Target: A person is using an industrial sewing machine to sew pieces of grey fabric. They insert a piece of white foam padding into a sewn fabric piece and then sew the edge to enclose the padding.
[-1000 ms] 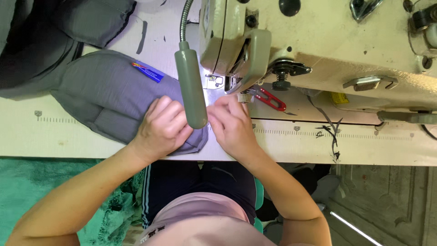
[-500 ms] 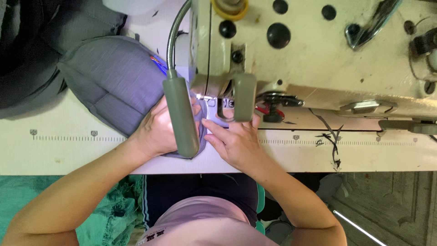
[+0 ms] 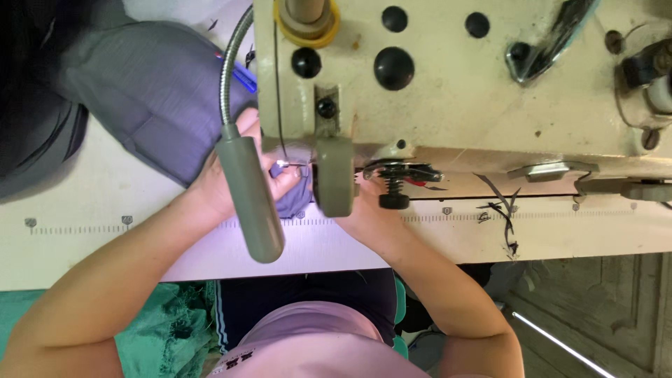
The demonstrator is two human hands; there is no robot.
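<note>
- The left hand lies flat on the grey cloth, at about 9 o'clock from the needle spot. Its fingers are stretched out, not made into a fist, and they press the cloth down on the table. It is pressing, not gripping.
- The right hand is at about 5 o'clock from the needle spot. Most of it is hidden under the cream sewing machine, so I cannot tell if its fingers are open or curled, or what they touch.
- The grey cloth spreads out to 10 o'clock from the left hand, up to the top left corner. A small edge of it shows between the two hands, right by the machine's foot.
- A grey lamp on a bendy neck hangs over the left hand and hides part of it.
- A little blue tag sits on the cloth at 12 o'clock from the left hand.
- A ruler line is printed along the table at 8 o'clock from that hand.
</note>
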